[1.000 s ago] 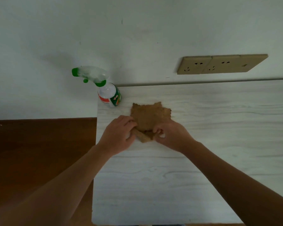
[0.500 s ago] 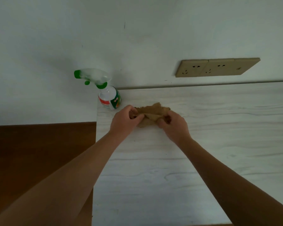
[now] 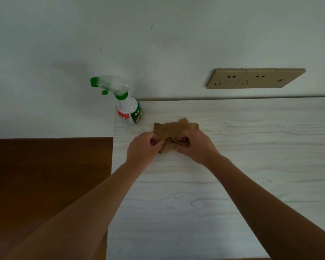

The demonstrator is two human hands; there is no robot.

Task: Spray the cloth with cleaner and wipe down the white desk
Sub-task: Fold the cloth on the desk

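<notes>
In the head view, the brown cloth (image 3: pixel 174 127) lies crumpled on the white bench (image 3: pixel 251 147), just right of the spray bottle (image 3: pixel 129 111) standing by the wall. Of the two hands, the left hand (image 3: pixel 143 147), nearer the bottle, and the right hand (image 3: pixel 193 145) each pinch the cloth's near edge.

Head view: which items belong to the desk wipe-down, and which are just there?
Job:
- brown cloth, pinched by the left hand and right hand
- spray bottle, upright at the desk's far left corner, untouched
- white desk

Just there:
- wall sockets above the desk
- brown surface left of the desk
</notes>
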